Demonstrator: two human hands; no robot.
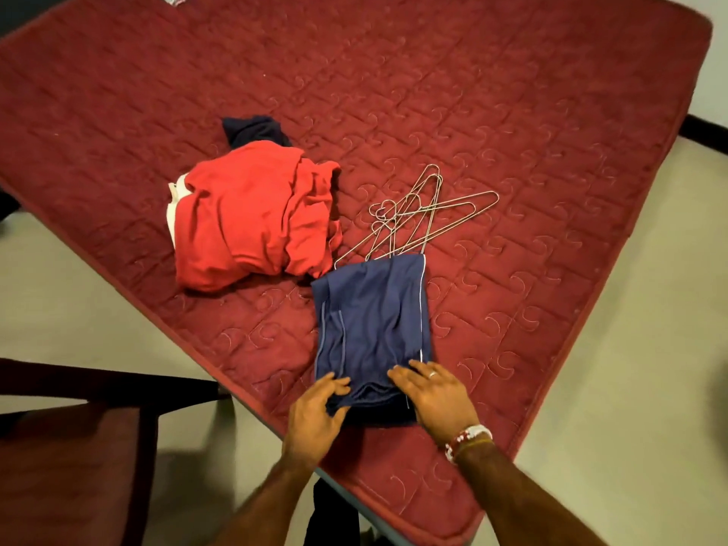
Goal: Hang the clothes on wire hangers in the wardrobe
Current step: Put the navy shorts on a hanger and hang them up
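A folded navy blue garment with thin white piping (372,321) lies on the red quilted mattress (472,112), its far edge covering the ends of several wire hangers (417,210). My left hand (317,411) grips the garment's near left corner, thumb under the fabric. My right hand (433,392) rests flat on the near right corner, fingers spread, a ring on one finger and a beaded band at the wrist. A crumpled red garment (252,218) with a white edge lies to the left, and a dark navy piece (256,130) pokes out behind it.
The mattress's near edge runs diagonally under my forearms, with pale floor (630,348) on both sides. A dark wooden chair with a red seat (71,447) stands at the lower left. No wardrobe is in view.
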